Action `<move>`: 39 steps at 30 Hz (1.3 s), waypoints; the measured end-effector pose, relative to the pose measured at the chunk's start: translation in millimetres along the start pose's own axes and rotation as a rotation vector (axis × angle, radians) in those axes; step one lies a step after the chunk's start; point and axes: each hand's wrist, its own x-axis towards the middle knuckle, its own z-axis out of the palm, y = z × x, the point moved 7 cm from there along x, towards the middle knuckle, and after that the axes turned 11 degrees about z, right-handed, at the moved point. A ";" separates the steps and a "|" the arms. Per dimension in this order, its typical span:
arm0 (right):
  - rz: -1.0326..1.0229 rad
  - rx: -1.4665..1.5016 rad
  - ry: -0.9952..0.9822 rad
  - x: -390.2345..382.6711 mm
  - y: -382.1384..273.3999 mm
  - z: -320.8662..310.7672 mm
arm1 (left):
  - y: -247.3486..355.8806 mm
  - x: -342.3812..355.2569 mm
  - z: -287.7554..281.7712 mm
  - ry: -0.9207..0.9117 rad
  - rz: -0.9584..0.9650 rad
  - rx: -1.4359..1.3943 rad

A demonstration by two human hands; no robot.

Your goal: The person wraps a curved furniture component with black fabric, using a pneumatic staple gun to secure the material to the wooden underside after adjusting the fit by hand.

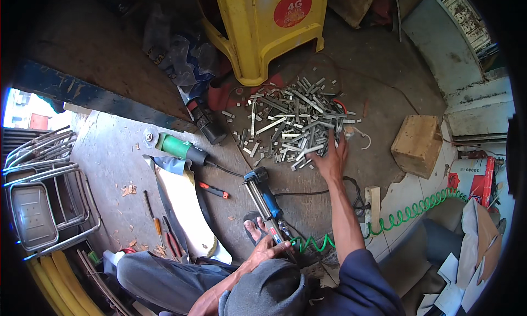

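My left hand [265, 251] is closed around the lower end of a blue and silver air staple gun [263, 198], which tilts up and away across the floor by my foot. A green coiled air hose [315, 243] runs right from near its lower end. My right hand [331, 161] reaches forward to the near right edge of a heap of silver staple strips [291, 121]. Its fingers are stretched apart and touch the heap, with the thumb beside a pale strip. Whether any strip is gripped cannot be made out.
Beyond the heap stands a yellow plastic stool [247, 41]. A green angle grinder [178, 148], a white curved panel [184, 203] and pliers [173, 239] lie left. Right are a wooden box [417, 146] and a wood block [373, 203]. Metal chairs [46, 195] stand far left.
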 end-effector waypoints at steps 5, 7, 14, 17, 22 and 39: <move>-0.030 0.135 0.125 74.6 -8.1 -12.8 | -27.2 -7.4 3.2 0.093 -0.325 -0.377; -0.011 0.182 0.170 90.3 -2.7 -23.1 | -32.4 -7.6 1.7 0.085 -0.340 -0.314; -0.149 0.250 0.077 10.9 -63.7 -29.3 | -41.1 1.3 -0.2 0.065 -0.287 -0.036; -0.213 0.222 -0.201 -43.9 -109.8 17.8 | -48.0 3.4 -1.3 0.066 -0.276 -0.008; -0.183 0.234 -0.086 -40.6 -123.0 60.5 | -54.2 5.7 -3.8 0.033 -0.187 0.072; -0.510 0.004 -0.016 -95.4 -57.4 3.9 | -36.1 0.0 -4.9 0.033 -0.316 -0.120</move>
